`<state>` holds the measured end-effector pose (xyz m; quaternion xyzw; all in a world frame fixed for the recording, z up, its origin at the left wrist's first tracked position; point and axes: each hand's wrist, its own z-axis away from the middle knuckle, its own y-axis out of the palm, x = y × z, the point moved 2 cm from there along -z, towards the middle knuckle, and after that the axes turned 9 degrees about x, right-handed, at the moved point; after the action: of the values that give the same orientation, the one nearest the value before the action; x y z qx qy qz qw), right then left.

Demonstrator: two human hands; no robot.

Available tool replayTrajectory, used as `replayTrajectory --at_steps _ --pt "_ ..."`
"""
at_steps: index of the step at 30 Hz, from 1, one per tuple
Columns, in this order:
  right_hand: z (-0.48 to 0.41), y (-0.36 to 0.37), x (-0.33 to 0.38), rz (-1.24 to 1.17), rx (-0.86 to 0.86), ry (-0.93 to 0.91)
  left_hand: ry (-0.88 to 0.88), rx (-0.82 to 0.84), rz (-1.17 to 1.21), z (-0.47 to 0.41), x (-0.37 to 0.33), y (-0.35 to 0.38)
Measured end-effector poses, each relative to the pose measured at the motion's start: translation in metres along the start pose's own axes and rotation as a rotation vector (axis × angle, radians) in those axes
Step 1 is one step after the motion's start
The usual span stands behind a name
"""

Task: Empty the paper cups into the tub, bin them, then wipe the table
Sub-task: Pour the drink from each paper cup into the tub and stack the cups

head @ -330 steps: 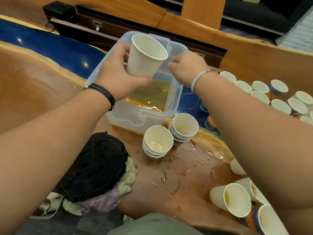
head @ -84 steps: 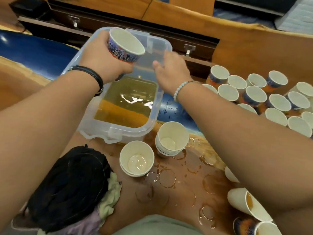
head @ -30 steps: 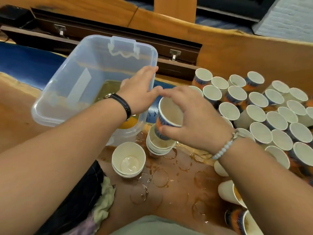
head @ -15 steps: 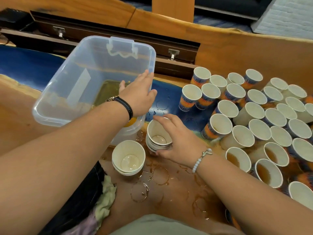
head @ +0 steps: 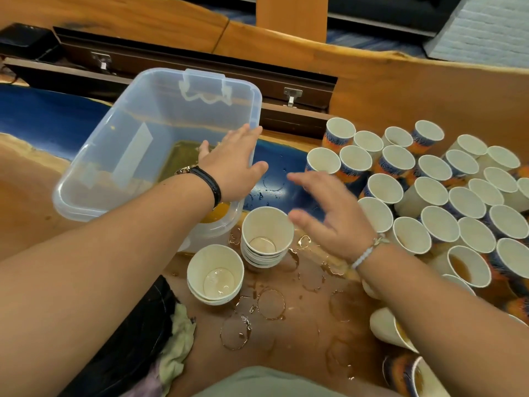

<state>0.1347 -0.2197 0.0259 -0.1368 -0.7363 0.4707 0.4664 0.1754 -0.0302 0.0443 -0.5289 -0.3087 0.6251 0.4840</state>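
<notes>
Your left hand [head: 232, 164] lay flat with its fingers straight and together, reaching over the right rim of the clear plastic tub [head: 120, 156]. It gripped nothing. It may have been resting on that rim, but the angle left the contact unclear. Your right hand [head: 329, 213] was spread and relaxed, its fingers blurred, and it held nothing. It hovered above the table [head: 300, 325], between the taller stack of empty cups [head: 267, 239] and the crowd of upright paper cups [head: 429, 190] on your right.

The tub sat on the table to the left of centre, with brownish liquid [head: 183, 156] pooled in its bottom. The taller stack stood just beside the tub's near right corner, and a shorter stack [head: 214, 275] stood close in front of it, nearer to you. One cup near the right edge [head: 463, 266] had brown liquid in it, and another cup [head: 392, 330] lay tipped on its side under your right forearm. Wet rings [head: 269, 305] and drips marked the wood in front of the stacks. A dark cloth [head: 128, 353] and a pale green rag [head: 174, 339] were bunched at the table's near edge, under your left arm.
</notes>
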Motion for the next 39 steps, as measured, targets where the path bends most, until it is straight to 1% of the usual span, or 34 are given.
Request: replayTrajectory --at_steps 1,2,3,4,5,6,7,9,11,13,17,21,23,24,27,29,32,34,36,38,39 --pt "-0.007 -0.009 -0.012 0.034 -0.107 0.018 -0.004 0.012 -0.033 -0.002 -0.001 -0.001" --pt "-0.016 -0.017 -0.027 0.102 -0.167 0.084 -0.009 0.023 -0.071 -0.005 -0.001 -0.002" --pt "-0.027 -0.022 -0.041 0.212 -0.172 0.190 -0.014 0.032 -0.109 -0.008 -0.003 -0.004" --pt "-0.037 -0.025 -0.055 0.362 -0.121 0.310 -0.019 0.036 -0.144 -0.012 -0.004 -0.005" --pt "-0.046 -0.026 -0.067 0.505 -0.035 0.418 -0.021 0.033 -0.175 -0.017 -0.006 -0.007" --pt "-0.053 -0.026 -0.076 0.613 0.057 0.488 -0.020 0.024 -0.204 -0.023 -0.008 -0.009" --pt "-0.059 -0.023 -0.084 0.686 0.135 0.519 -0.017 0.013 -0.233 -0.028 -0.009 -0.011" --pt "-0.067 -0.015 -0.097 0.796 0.225 0.513 -0.002 -0.001 -0.287 -0.038 -0.011 -0.012" --pt "-0.073 -0.007 -0.104 0.876 0.265 0.494 0.015 0.021 -0.315 -0.045 -0.011 -0.009" --pt "-0.075 -0.002 -0.109 0.905 0.273 0.498 0.028 0.039 -0.315 -0.048 -0.009 -0.006" --pt "-0.079 -0.006 -0.106 0.889 0.228 0.446 0.039 0.041 -0.304 -0.050 -0.008 -0.003" --pt "-0.092 -0.038 -0.068 0.844 0.116 0.371 0.056 0.058 -0.219 -0.050 -0.008 -0.004" --pt "-0.099 -0.061 -0.041 0.802 0.040 0.311 0.090 0.044 -0.064 -0.047 -0.010 -0.009" --pt "-0.103 -0.073 -0.026 0.764 0.005 0.263 0.109 0.011 0.049 -0.048 -0.009 -0.013" --pt "-0.117 -0.097 0.016 0.681 -0.046 0.102 0.174 -0.133 0.444 -0.047 -0.003 -0.032" --pt "-0.126 -0.104 0.042 0.655 -0.065 -0.001 0.252 -0.164 0.687 -0.046 0.001 -0.045" --pt "-0.136 -0.100 0.070 0.639 -0.077 -0.086 0.303 -0.185 0.882 -0.038 0.008 -0.061" --pt "-0.141 -0.093 0.080 0.601 -0.090 -0.114 0.287 -0.222 0.950 -0.032 0.019 -0.066" --pt "-0.146 -0.082 0.078 0.486 -0.154 -0.111 0.248 -0.263 0.947 -0.026 0.036 -0.068" --pt "-0.154 -0.065 0.065 0.352 -0.221 -0.027 0.192 -0.291 0.879 -0.018 0.055 -0.069" --pt "-0.160 -0.052 0.056 0.307 -0.206 0.056 0.158 -0.302 0.821 -0.013 0.064 -0.069"
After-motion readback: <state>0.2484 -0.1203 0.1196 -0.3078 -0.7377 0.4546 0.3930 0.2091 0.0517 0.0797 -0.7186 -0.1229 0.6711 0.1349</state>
